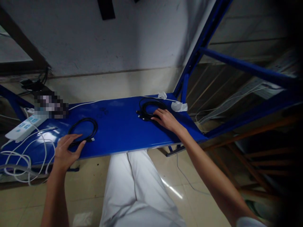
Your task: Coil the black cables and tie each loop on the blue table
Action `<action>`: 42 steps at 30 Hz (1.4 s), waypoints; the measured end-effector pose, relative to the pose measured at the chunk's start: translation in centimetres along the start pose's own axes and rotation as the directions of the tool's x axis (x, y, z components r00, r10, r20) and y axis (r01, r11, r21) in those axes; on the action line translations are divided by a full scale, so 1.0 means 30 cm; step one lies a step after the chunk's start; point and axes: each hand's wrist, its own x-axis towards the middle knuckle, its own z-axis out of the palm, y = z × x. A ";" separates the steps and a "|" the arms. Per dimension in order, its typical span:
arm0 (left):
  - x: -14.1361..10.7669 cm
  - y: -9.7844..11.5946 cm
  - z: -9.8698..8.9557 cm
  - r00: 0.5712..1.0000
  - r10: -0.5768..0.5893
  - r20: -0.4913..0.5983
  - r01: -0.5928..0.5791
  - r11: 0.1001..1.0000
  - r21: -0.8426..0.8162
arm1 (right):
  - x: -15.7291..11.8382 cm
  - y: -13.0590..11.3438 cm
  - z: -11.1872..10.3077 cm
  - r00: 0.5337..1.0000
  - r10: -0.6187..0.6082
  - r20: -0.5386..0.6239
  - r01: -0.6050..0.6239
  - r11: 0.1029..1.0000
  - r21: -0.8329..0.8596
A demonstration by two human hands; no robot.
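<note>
Two coiled black cables lie on the blue table. My left hand [67, 148] is open at the near edge of the left cable coil [95, 126], thumb and fingers spread apart. A small pale plug end [92, 139] shows beside its thumb. To the right, my right hand [166, 119] has its fingers curled over the near right side of the second, thicker cable coil [143, 108]. The fingertips partly hide that coil. Its connector ends [139, 116] stick out at the left.
A white power strip [26, 127] and tangled white cords [28, 162] occupy the table's left end. Crumpled white scraps [179, 106] lie at the back right. The blue table [118, 126] stands against a wall, with a blue frame [186, 88] on its right and wooden furniture [251, 164] beyond.
</note>
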 end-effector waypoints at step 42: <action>0.118 0.377 0.262 0.926 -0.163 0.341 0.365 0.620 -0.695 | 0.128 -0.500 0.107 0.911 -0.268 -0.313 0.359 0.889 0.285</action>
